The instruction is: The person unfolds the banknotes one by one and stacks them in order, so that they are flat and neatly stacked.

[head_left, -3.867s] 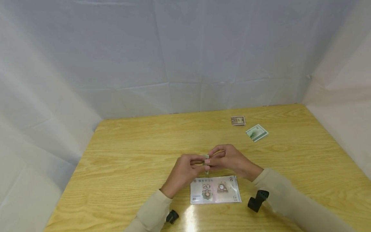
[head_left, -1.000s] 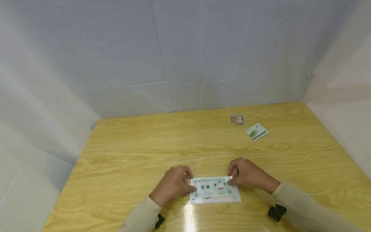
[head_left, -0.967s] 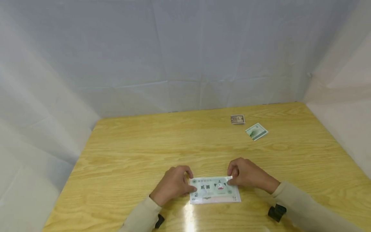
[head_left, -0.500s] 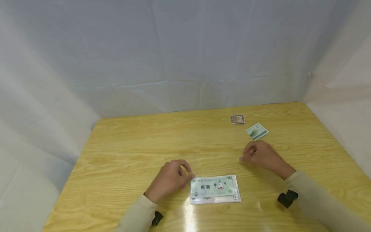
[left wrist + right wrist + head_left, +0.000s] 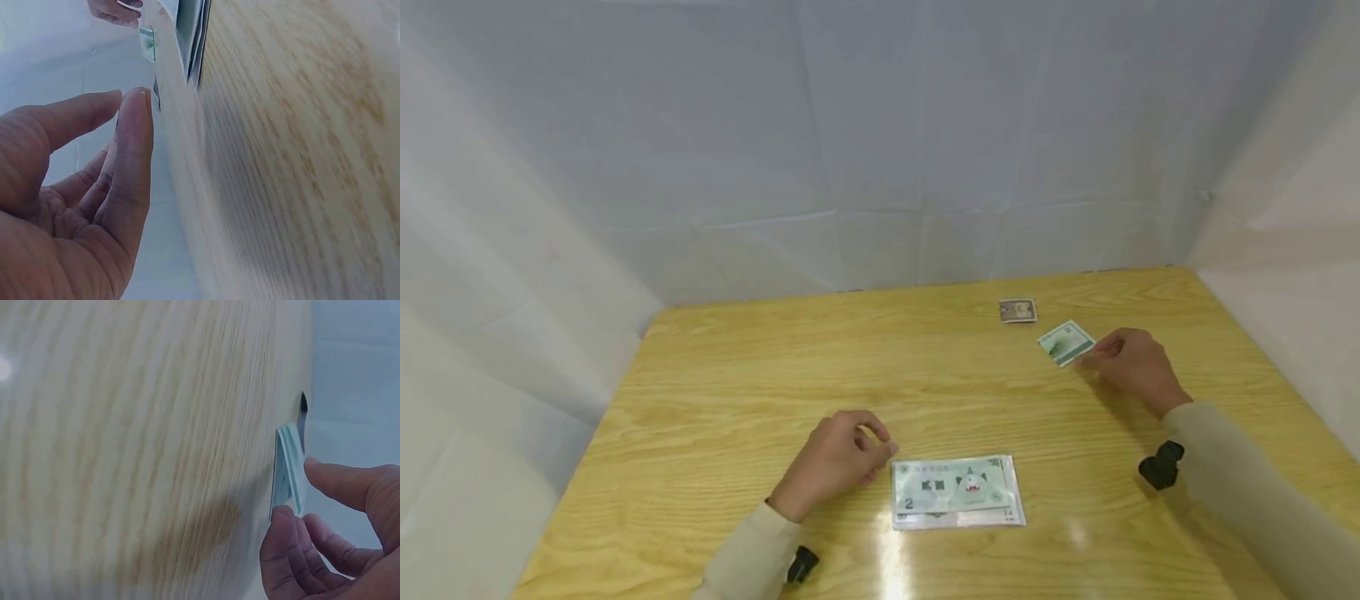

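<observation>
In the head view my left hand (image 5: pixel 831 461) hovers at the upper left corner of a stack of flat banknotes, holding nothing. Its thumb and index tips come close together in the left wrist view. On top of the stack lies a green 2 banknote (image 5: pixel 951 485), over a larger pale 20 banknote (image 5: pixel 958 521). Farther back, my right hand (image 5: pixel 1138 371) reaches the right corner of a folded green banknote (image 5: pixel 1065 342). The right wrist view shows this folded note (image 5: pixel 289 465) partly open, between the spread thumb and fingers. Whether the fingertips touch it is unclear.
A small folded brown banknote (image 5: pixel 1018 311) lies behind the green one. All the notes are on a wooden table (image 5: pixel 760 375), with white sheeting (image 5: pixel 880 150) behind and at both sides. Black wrist cameras (image 5: pixel 1162 465) sit at both sleeves.
The green 2 banknote was unfolded, laid on the 20 and released. My right hand moved back and right to the folded green note; my left withdrew slightly from the stack.
</observation>
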The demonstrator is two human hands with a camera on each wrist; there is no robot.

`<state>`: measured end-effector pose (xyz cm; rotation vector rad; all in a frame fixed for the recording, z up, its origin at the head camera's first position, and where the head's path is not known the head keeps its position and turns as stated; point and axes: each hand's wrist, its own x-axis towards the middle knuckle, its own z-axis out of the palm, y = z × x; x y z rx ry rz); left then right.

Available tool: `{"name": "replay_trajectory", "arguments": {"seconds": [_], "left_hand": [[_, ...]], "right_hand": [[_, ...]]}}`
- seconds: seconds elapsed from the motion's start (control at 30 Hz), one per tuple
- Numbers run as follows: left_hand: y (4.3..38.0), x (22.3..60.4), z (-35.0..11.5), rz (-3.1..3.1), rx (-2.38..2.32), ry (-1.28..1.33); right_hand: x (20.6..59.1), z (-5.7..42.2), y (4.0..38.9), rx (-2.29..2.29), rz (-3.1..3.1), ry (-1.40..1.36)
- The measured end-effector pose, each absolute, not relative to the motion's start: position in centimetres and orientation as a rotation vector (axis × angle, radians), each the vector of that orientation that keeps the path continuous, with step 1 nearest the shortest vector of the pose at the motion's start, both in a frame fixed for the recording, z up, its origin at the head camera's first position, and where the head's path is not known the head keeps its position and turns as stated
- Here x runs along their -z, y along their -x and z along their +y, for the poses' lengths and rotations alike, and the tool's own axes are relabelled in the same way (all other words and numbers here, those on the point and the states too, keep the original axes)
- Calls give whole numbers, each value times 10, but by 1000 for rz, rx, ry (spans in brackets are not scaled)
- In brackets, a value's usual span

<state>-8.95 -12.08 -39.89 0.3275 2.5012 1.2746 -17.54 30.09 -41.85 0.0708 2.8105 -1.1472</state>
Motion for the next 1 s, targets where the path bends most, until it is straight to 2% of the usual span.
{"name": "replay_trajectory", "arguments": {"seconds": [0.43,1.0], "left_hand": [[91,397,-122,2479,-1306,-343],[94,396,-122,2467,-1301,-348]], "right_hand": [[431,305,198,1022,2826,-145],[426,273,199,996,2793,-69]]}}
